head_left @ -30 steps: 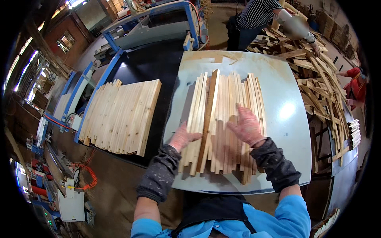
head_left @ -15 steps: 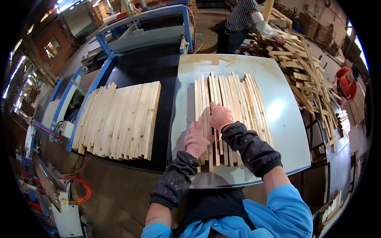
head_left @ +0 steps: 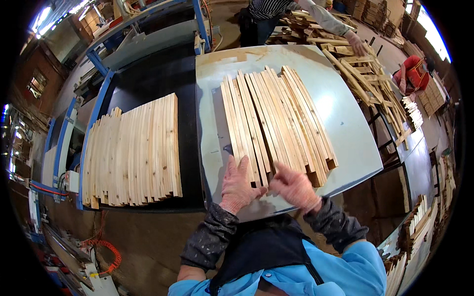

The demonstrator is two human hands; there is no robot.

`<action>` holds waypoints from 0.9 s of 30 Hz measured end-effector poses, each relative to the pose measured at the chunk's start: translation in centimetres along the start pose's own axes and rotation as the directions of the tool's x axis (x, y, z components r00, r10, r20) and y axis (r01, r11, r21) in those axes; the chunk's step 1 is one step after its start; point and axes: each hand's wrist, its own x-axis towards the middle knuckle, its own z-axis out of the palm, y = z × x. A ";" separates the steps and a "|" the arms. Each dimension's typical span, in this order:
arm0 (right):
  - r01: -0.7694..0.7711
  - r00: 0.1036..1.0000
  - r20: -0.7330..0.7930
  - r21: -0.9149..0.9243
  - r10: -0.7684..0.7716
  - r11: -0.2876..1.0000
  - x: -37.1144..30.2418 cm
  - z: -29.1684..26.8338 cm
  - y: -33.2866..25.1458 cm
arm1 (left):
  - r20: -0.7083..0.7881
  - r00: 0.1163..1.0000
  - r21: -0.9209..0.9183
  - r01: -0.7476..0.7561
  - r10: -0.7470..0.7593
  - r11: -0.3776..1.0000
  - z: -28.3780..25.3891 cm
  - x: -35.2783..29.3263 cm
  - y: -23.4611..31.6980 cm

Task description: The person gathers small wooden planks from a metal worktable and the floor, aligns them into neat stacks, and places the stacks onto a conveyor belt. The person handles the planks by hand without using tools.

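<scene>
L gloved hand [head_left: 236, 188] laid open at near L ends of wood strips [head_left: 270, 118]; R gloved hand [head_left: 296, 188] curled, grip can't be told. Ends best pressed flush w/ even force.

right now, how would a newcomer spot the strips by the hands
Find the pale tabletop in the middle. Wooden strips lie on it. Unlike the bundle on the black surface, these have the left hand and right hand at their near ends.

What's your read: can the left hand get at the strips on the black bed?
Probably yes: the left hand, spread at the near end of the table strips, sits close to the black bed, and nothing seems to stand between it and the bed strips.
</scene>
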 end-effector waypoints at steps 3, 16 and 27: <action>0.034 0.988 0.152 -0.026 -0.030 0.999 -2.0 2.1 1.6 | 0.014 1.000 0.036 0.006 -0.007 0.999 -1.2 0.1 -0.5; 0.334 0.933 0.179 -0.101 -0.313 0.937 0.2 6.1 5.4 | -0.087 0.971 0.067 0.227 -0.221 0.972 -0.4 11.4 1.3; 0.336 0.717 0.613 0.114 -0.332 0.935 3.5 7.8 4.3 | -0.151 0.909 0.263 0.416 -0.389 0.870 -2.8 8.4 -3.0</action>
